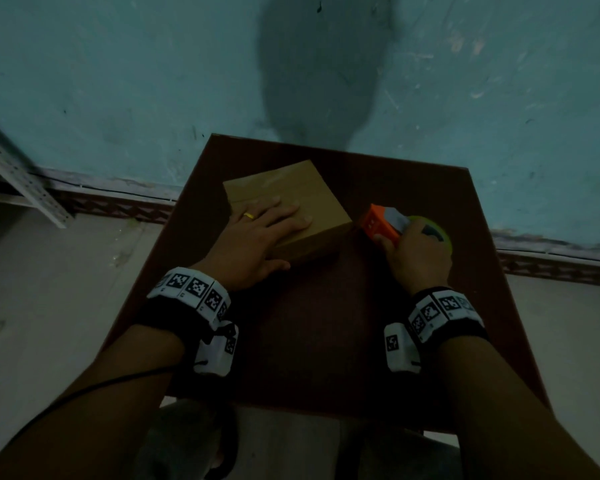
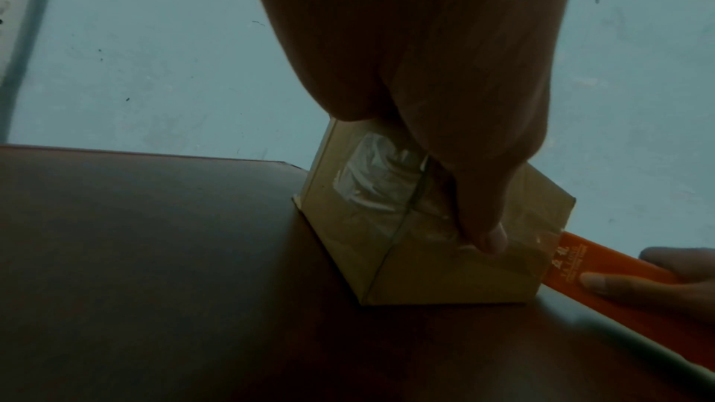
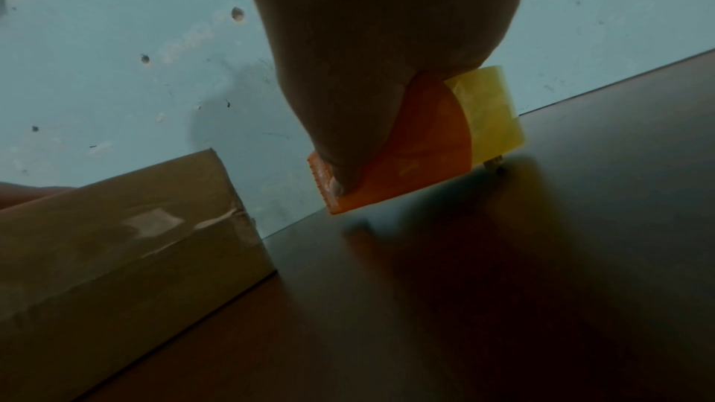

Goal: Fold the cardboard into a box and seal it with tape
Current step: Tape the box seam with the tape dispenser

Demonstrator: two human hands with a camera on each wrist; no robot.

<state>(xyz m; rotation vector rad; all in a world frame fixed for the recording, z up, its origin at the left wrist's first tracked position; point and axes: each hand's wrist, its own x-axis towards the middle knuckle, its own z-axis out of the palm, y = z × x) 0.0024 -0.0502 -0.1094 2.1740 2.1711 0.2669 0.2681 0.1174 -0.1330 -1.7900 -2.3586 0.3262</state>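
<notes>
A closed brown cardboard box (image 1: 312,199) lies on the dark red-brown table (image 1: 309,334). Clear tape shines on its side (image 2: 371,176) and along its top edge (image 3: 154,222). My left hand (image 1: 267,226) lies flat on the box top with straight fingers, and its thumb (image 2: 487,234) presses the near side of the box (image 2: 425,271). Just right of the box, my right hand (image 1: 416,251) grips an orange tape dispenser (image 1: 378,225) holding a yellowish tape roll (image 3: 491,112). The dispenser (image 3: 406,158) rests on the table close to the box corner (image 3: 232,194).
The small table stands against a blue-green wall (image 1: 118,81). A white perforated metal shelf frame (image 1: 18,174) leans at the far left. Pale floor (image 1: 49,289) surrounds the table. My knees (image 1: 194,441) sit below the table's near edge.
</notes>
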